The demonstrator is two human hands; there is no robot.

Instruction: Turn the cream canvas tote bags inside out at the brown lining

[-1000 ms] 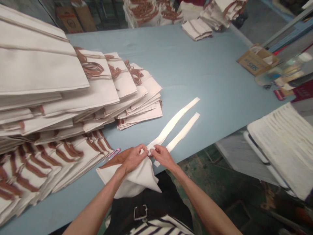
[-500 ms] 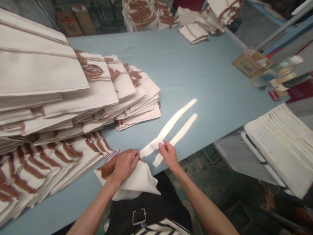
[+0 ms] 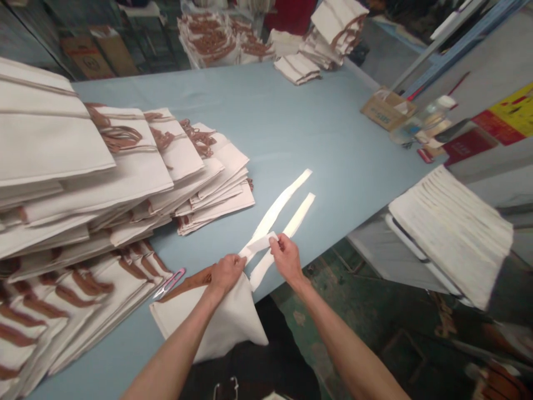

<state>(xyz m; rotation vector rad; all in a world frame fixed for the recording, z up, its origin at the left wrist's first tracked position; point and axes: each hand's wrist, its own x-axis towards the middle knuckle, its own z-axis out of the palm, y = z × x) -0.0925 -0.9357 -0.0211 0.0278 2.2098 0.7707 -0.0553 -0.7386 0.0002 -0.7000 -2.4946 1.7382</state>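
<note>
My left hand [image 3: 225, 274] is closed on the corner of a cream cloth bag [image 3: 216, 319] that hangs over the near edge of the light blue table [image 3: 291, 128], where a white cloth strip [image 3: 280, 206] starts. My right hand [image 3: 285, 256] pinches the folded-back near end of that strip, a little to the right of my left hand. A second white strip [image 3: 287, 230] lies beside it, running to the upper right. A brown handle [image 3: 187, 283] of the bag shows by my left wrist.
Tall stacks of cream bags with brown handles [image 3: 83, 183] fill the left of the table. Pink-handled snips [image 3: 169, 282] lie near the bag. More bag piles [image 3: 300, 66] stand at the far end, a cardboard box [image 3: 387, 108] at the right edge, and a stack of cloth [image 3: 449, 228] on a stand.
My right hand has drawn away from my left, folding the strip's near end back. The camera view has shifted, so everything sits further left in the picture.
</note>
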